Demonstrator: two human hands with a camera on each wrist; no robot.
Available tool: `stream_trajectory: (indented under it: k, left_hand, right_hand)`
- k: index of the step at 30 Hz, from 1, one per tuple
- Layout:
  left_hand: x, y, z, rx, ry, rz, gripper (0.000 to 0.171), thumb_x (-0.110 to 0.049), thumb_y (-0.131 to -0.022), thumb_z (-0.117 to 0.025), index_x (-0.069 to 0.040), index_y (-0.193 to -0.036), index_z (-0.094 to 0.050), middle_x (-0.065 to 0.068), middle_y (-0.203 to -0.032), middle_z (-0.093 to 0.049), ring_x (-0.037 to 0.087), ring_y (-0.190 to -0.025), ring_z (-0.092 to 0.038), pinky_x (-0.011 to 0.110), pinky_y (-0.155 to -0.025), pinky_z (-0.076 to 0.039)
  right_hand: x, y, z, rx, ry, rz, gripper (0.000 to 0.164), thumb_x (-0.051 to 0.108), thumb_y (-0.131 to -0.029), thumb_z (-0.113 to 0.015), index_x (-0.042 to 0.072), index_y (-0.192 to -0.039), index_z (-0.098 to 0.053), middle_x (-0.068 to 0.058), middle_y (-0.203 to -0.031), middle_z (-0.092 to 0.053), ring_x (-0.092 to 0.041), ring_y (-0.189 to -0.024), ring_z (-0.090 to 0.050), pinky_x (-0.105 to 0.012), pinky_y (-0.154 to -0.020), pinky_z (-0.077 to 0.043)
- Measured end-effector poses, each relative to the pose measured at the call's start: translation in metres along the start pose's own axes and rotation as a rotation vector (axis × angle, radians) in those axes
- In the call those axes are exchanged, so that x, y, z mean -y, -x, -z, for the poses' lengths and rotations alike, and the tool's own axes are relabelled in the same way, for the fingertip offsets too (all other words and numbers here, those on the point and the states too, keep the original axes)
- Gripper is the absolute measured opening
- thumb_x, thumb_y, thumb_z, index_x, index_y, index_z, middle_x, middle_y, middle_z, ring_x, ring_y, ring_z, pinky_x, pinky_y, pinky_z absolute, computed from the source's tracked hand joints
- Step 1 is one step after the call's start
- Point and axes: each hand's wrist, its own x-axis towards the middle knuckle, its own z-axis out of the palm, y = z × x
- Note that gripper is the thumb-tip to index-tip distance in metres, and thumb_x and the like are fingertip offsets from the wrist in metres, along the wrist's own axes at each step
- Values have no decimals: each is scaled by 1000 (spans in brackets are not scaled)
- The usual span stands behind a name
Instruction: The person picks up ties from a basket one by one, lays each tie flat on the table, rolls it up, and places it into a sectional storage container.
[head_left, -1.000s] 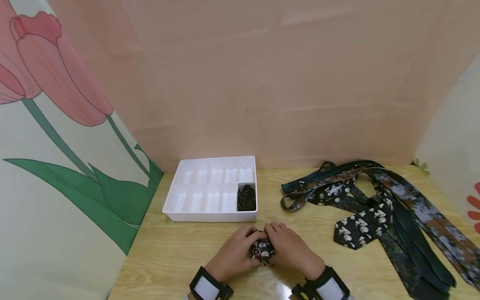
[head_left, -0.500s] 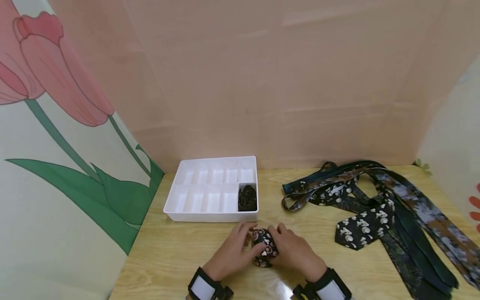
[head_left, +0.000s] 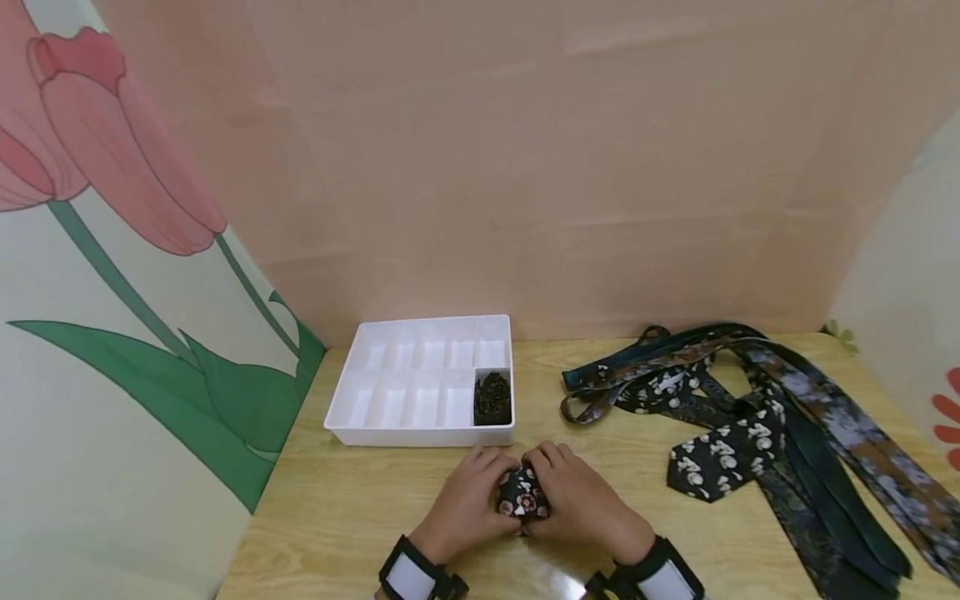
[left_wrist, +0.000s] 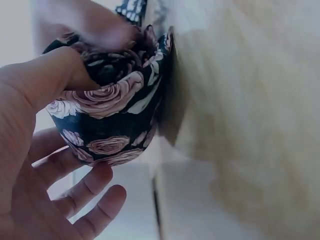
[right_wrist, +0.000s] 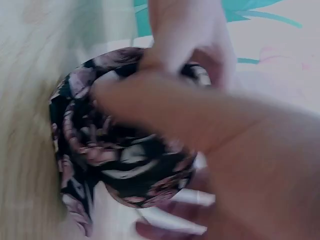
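Note:
Between my hands, at the front of the table, is a rolled necktie [head_left: 523, 493], black with pink roses. My left hand [head_left: 467, 505] grips its left side; in the left wrist view the thumb lies over the top edge of the roll [left_wrist: 107, 122] and the fingers curl below. My right hand [head_left: 581, 505] holds the other side. The right wrist view shows the coil's spiral end [right_wrist: 145, 160], with a loose tip [right_wrist: 75, 210] hanging off it and the right thumb, blurred, across it. The undersides of the roll are partly hidden by my fingers.
Behind my hands stands a white divided tray [head_left: 420, 437]. Its front right compartment holds a dark rolled tie [head_left: 492, 400]. Several patterned and dark green neckties [head_left: 750, 417] lie loosely heaped on the right of the wooden table [head_left: 315, 533]. A papered wall [head_left: 555, 167] rises behind.
Half a second ago my left fingers were spread looser around the roll; now they close in on it again. The roll has turned slightly, showing a different rose. The tray and heap are unmoved.

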Motion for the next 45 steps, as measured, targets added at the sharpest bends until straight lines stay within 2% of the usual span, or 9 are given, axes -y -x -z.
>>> stream_trajectory:
  k: [4,10,13,16,23,28,32,37,45]
  left_hand:
    - [-3,-1,5,-3,-72,10,67,-42,-71,-92,-19,-130,-69,-7,-126,-67,13,-121,-55,31,-105,-53]
    - [-10,1,-1,104,326,241,86,-63,-94,-72,-11,-157,-44,2,-136,-57,12,-114,-61,31,-94,-57]
    - [-11,0,-5,137,484,364,81,-70,-99,-58,-9,-152,-48,0,-114,-63,8,-89,-62,26,-74,-54]
    - [-13,-5,-9,155,513,405,74,-74,-98,-57,-14,-140,-57,-4,-101,-67,3,-81,-62,24,-68,-52]
    - [-11,-9,-14,121,570,367,51,-51,-91,-79,-20,-127,-58,-4,-120,-63,6,-103,-63,24,-83,-56]
    - [-4,-9,-13,30,621,280,79,-26,-82,-87,-16,-148,-45,3,-144,-52,16,-127,-59,32,-108,-53]
    - [1,-8,-14,-9,573,190,93,-13,-75,-91,-18,-153,-40,5,-151,-46,19,-134,-55,39,-116,-48]
    - [7,-6,-22,12,547,167,81,-12,-75,-91,-20,-144,-48,3,-145,-47,17,-131,-55,40,-117,-48]
    - [3,-4,-12,35,368,222,75,-24,-78,-93,-24,-146,-60,0,-141,-60,20,-127,-62,45,-112,-53]
  right_hand:
    - [1,-4,3,3,-80,17,63,20,-70,-95,10,-122,-61,-2,-115,-58,-17,-104,-58,-42,-91,-58]
    - [-6,0,-2,64,-145,-36,60,12,-74,-94,2,-121,-57,-4,-107,-54,-18,-95,-61,-43,-84,-59]
    - [-8,1,-5,91,-180,-64,62,9,-74,-93,3,-123,-55,-4,-108,-51,-17,-89,-60,-39,-76,-58]
    - [-10,1,-5,110,-221,-59,63,5,-75,-90,4,-125,-53,-5,-111,-49,-18,-83,-59,-35,-69,-55]
    - [-13,-4,-2,84,-239,45,55,16,-84,-89,9,-125,-54,-4,-119,-50,-17,-98,-63,-34,-83,-60]
    - [-18,-5,4,34,-351,93,76,12,-72,-94,13,-135,-52,-6,-138,-46,-23,-122,-60,-41,-102,-59]
    - [-23,-5,8,-3,-392,72,87,14,-76,-95,13,-149,-47,-9,-152,-47,-28,-125,-61,-46,-101,-59]
    - [-32,-6,3,24,-342,23,73,19,-76,-95,11,-139,-60,-11,-138,-67,-35,-126,-64,-60,-106,-54]
    - [-39,-9,-6,56,-347,-18,66,18,-75,-95,7,-132,-64,-13,-131,-70,-36,-122,-66,-60,-106,-54]
